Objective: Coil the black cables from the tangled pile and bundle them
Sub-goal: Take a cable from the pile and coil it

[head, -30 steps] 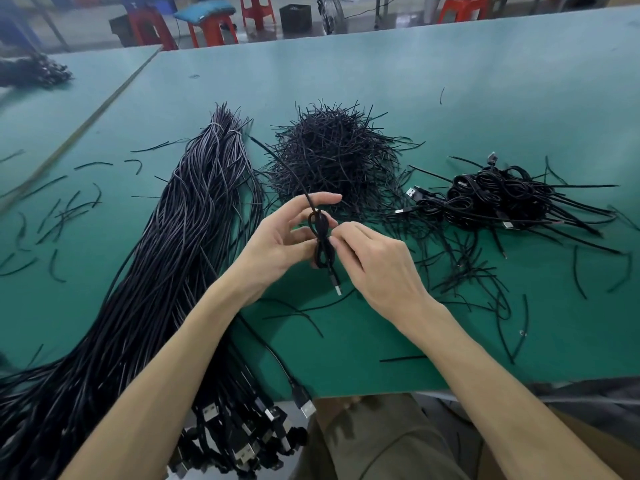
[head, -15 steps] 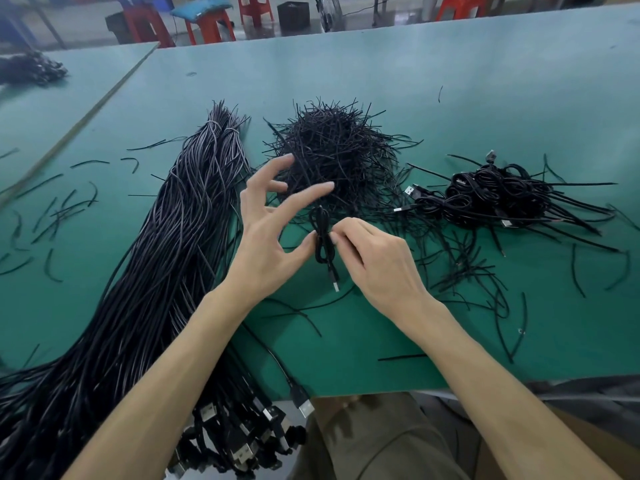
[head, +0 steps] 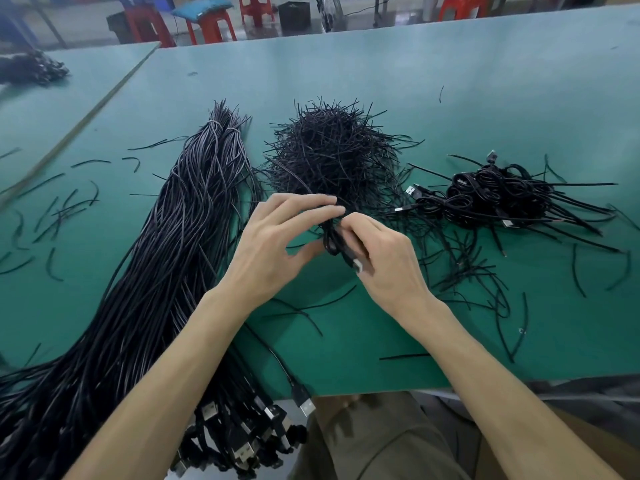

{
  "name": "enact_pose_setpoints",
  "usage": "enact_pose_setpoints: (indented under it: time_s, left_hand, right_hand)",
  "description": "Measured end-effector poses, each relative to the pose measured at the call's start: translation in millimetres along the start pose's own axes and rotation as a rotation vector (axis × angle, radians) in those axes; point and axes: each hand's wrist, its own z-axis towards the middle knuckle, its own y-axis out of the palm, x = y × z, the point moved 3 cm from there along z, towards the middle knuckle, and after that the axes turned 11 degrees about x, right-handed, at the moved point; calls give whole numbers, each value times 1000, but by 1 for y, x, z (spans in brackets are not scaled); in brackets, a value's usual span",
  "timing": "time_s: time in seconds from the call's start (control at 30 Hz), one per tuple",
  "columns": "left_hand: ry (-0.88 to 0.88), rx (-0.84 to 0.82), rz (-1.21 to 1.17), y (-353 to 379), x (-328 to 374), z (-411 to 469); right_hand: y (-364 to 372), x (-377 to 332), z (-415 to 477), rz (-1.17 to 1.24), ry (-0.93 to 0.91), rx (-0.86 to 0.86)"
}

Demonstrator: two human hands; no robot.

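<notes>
A small coiled black cable [head: 334,239] with a silver plug at its lower end is held above the green table [head: 450,84]. My right hand [head: 384,261] grips the coil from the right. My left hand [head: 277,244] has its fingers stretched over the top of the coil, fingertips touching it near the pile of black twist ties [head: 332,157]. A long sheaf of straight black cables [head: 156,265] lies to the left, its plugs hanging over the front edge. Finished coiled cables [head: 495,195] are heaped at the right.
Loose black ties are scattered on the table left [head: 59,213] and right [head: 485,282] of my hands. One cable with a USB plug [head: 304,403] hangs off the front edge. Red stools [head: 207,26] stand beyond the table. Another dark bundle [head: 31,67] lies far left.
My left hand, spread open half a second ago, has come back over the coil. The coil has tilted and my right hand has closed more around it.
</notes>
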Motion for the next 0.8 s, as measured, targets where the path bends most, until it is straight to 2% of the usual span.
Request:
enact_pose_setpoints:
  time_s: [0.13, 0.23, 0.53, 0.63, 0.73, 0.8]
  left_hand:
    - [-21, 33, 32, 1, 3, -2]
    - [-12, 56, 91, 2, 6, -1]
    - [-82, 90, 121, 5, 9, -2]
    - [-266, 55, 85, 7, 6, -3]
    - [-576, 35, -283, 9, -1, -3]
    - [-674, 60, -455, 6, -5, -2]
  right_hand:
    - [3, 3, 0, 10, 51, -26]
    - [3, 1, -1, -9, 5, 9]
    - [3, 0, -1, 25, 23, 40]
    - [4, -1, -1, -22, 0, 34]
    - [4, -1, -1, -58, -15, 24]
    - [4, 0, -2, -56, -12, 22]
